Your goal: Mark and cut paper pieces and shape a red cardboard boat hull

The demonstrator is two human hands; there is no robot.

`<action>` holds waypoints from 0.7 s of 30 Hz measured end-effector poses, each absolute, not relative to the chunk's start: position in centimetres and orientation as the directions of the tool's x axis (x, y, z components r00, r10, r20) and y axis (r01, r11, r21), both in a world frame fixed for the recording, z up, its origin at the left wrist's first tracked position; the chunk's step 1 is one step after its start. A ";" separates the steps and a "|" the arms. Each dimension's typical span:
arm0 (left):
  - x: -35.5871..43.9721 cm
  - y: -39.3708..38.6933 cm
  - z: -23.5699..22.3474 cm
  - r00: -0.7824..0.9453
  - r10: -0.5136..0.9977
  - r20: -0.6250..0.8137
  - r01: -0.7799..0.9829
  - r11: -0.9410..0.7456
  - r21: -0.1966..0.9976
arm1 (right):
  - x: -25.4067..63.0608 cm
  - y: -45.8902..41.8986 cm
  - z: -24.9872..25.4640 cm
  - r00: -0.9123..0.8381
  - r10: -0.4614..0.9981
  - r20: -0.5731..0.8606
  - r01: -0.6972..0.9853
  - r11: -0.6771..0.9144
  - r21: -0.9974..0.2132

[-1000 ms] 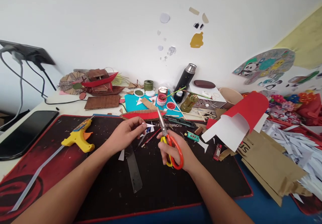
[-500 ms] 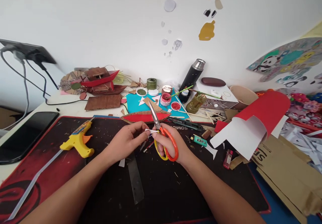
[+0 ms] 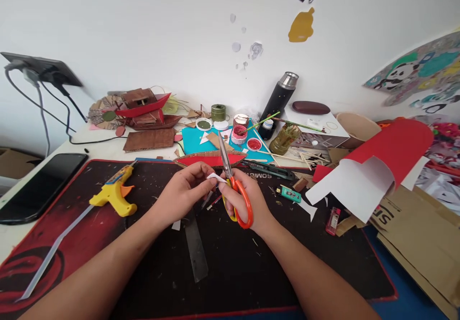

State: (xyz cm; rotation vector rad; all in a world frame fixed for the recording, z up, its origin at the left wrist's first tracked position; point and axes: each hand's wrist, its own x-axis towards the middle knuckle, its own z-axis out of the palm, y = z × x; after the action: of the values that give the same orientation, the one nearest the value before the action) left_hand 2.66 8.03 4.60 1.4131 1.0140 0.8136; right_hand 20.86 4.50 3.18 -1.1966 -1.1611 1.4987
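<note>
Between its thumb and fingers, my left hand (image 3: 185, 190) pinches a small white paper piece (image 3: 216, 178). My right hand (image 3: 251, 198) is wrapped round scissors (image 3: 241, 205) with orange and yellow handles. The scissor blades point away from me and look closed, just beside the paper. My right fingertips are close to the paper; whether they touch it I cannot tell. Beyond both hands lies a red boat-shaped cardboard piece (image 3: 212, 159). Beneath them, a clear ruler (image 3: 196, 250) rests on the dark mat (image 3: 244, 272).
A yellow glue gun (image 3: 115, 193) and a phone (image 3: 43, 186) lie left. Paint pots (image 3: 239, 134), a black flask (image 3: 278, 102) and a jar (image 3: 284, 139) stand at the back. Right are a green lighter (image 3: 288, 193), curled red paper (image 3: 398, 152) and cardboard (image 3: 417, 234).
The white paper has turned and shows more of its face. Both hands stay close together with the scissors still held. The whole view has shifted slightly.
</note>
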 end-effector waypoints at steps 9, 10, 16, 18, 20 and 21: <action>2.8 7.9 4.4 0.412 0.909 -0.065 0.263 -0.050 0.964 | 23.0 4.8 2.4 -0.157 0.985 -0.076 -0.020 -0.080 -0.997; 2.9 7.9 4.3 0.414 0.908 -0.069 0.280 -0.055 0.959 | 23.0 4.9 2.4 -0.156 0.985 -0.075 -0.016 -0.079 -0.997; 3.5 7.5 4.5 0.415 0.905 -0.089 0.239 -0.014 0.971 | 22.1 4.4 2.0 -0.193 0.972 -0.131 0.014 -0.131 -0.991; 3.6 7.4 4.5 0.402 0.911 -0.089 0.206 0.005 0.978 | 21.9 4.2 2.0 -0.200 0.971 -0.131 0.019 -0.130 -0.991; 3.7 7.4 4.4 0.394 0.915 -0.090 0.184 0.017 0.983 | 22.0 4.2 2.2 -0.197 0.973 -0.117 -0.001 -0.119 -0.993; 3.7 7.4 4.4 0.398 0.913 -0.092 0.172 0.024 0.985 | 22.2 4.2 2.3 -0.192 0.976 -0.106 -0.017 -0.112 -0.994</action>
State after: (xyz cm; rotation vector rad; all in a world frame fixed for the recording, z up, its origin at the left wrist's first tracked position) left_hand 3.68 7.42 4.36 1.4508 1.0352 0.7717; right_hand 22.17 4.21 2.30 -1.1724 -1.2741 1.4458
